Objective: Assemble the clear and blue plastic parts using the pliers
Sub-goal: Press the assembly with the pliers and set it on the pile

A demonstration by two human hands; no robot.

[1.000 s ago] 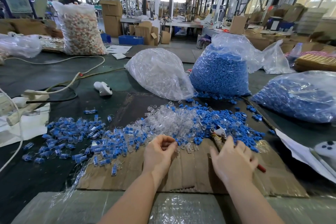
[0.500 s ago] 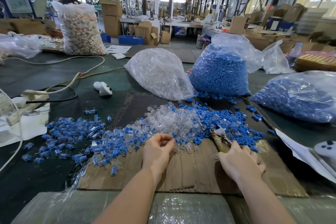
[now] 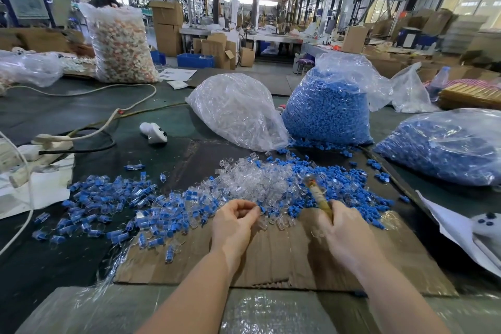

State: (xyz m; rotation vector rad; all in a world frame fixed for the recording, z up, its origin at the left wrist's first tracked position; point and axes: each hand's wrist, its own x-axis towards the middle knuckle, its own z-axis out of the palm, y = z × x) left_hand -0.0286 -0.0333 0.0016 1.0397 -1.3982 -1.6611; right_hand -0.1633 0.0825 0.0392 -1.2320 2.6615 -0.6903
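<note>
Both bare forearms reach in from the near edge and angle toward each other as they go farther. The left hand [image 3: 235,221] sits palm turned inward, its fingers curled toward the thumb at the far tip; whether they pinch anything cannot be told. The right hand [image 3: 343,228] lies back-up, a little right of the left and apart from it, fingers wrapped round a tool handle that juts out on its far side.

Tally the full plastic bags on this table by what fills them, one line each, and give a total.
Blue parts: 2, bag behind the piles, bag at right
Clear parts: 1
Mixed white and orange parts: 1
Total: 4
</note>
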